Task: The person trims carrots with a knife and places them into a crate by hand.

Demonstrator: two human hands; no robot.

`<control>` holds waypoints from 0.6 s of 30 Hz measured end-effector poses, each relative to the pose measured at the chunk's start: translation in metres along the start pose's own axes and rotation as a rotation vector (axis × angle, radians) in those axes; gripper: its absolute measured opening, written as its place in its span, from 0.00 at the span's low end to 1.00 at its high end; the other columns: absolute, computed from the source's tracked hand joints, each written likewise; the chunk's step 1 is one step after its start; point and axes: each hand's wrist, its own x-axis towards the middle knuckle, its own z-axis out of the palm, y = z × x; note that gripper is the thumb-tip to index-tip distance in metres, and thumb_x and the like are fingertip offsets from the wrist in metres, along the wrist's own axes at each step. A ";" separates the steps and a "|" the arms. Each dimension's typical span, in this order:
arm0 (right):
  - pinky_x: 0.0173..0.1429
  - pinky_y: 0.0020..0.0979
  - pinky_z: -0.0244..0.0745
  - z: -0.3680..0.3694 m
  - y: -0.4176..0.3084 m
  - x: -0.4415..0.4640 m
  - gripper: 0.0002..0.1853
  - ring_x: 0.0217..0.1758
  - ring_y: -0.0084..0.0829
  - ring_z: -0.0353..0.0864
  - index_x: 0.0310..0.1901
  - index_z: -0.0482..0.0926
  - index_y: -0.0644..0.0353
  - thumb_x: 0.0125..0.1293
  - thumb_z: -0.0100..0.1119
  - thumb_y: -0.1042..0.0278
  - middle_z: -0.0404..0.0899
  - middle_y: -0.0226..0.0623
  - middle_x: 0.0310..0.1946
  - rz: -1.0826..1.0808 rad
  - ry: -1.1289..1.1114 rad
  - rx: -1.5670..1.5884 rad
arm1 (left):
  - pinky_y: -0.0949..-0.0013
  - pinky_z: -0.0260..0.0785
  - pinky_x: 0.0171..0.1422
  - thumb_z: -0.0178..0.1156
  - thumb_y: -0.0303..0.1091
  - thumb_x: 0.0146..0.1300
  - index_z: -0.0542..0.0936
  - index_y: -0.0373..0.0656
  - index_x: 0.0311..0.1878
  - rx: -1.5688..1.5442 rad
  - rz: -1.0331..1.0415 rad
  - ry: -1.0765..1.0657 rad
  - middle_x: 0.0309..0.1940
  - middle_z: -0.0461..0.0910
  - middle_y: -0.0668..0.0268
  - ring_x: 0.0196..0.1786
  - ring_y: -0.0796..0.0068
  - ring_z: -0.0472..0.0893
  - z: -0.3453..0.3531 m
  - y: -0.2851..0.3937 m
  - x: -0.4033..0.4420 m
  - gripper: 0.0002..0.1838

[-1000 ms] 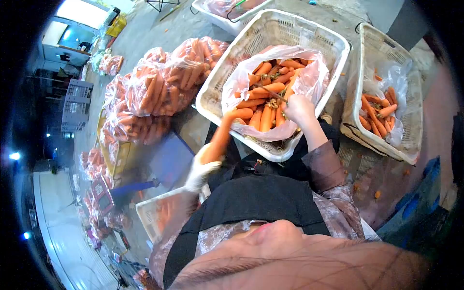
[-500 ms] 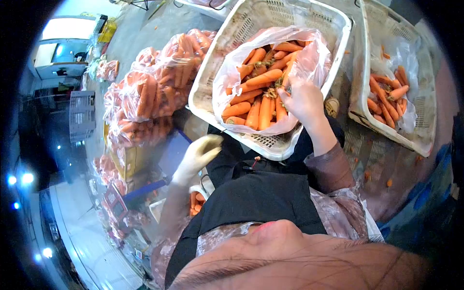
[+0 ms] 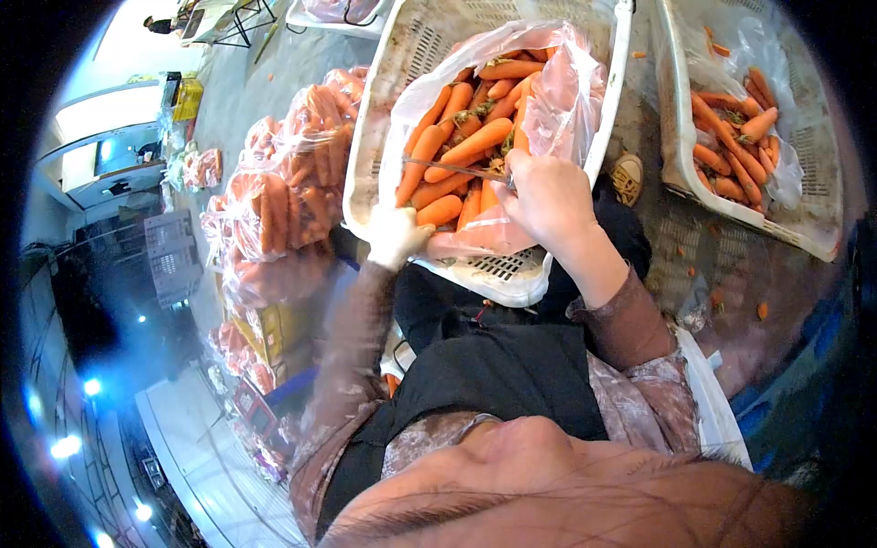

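A clear plastic bag [image 3: 566,100] full of carrots [image 3: 480,142] sits inside a white plastic crate [image 3: 361,146] in front of me. My right hand [image 3: 553,201], bare, is closed around a knife [image 3: 448,168] at the near right of the bag. The knife's thin blade points left across the carrots; its handle is hidden in my fist. My left hand [image 3: 397,236] wears a pale glove and is closed on the bag's near left edge, beside the carrots. Whether a carrot is also under those fingers is hidden.
A second crate [image 3: 671,137] on the right holds more carrots [image 3: 735,151] on clear plastic. Stacked bags of carrots [image 3: 288,183] stand left. A shoe [image 3: 627,178] shows between the crates. Carrot scraps [image 3: 762,310] lie on the floor. A grey crate [image 3: 172,256] stands farther left.
My left hand has moved from beside my lap up to the bag's edge and closed. The knife blade now shows, stretched leftward over the carrots. The view has shifted slightly.
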 end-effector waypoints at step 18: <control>0.16 0.19 0.58 0.010 -0.007 -0.004 0.23 0.17 0.14 0.68 0.46 0.78 0.61 0.60 0.63 0.48 0.76 0.30 0.22 0.027 -0.482 1.024 | 0.83 0.62 0.26 0.65 0.37 0.59 0.73 0.38 0.56 -1.686 -0.051 0.198 0.30 0.77 0.67 0.24 0.85 0.72 -0.050 0.028 -0.136 0.24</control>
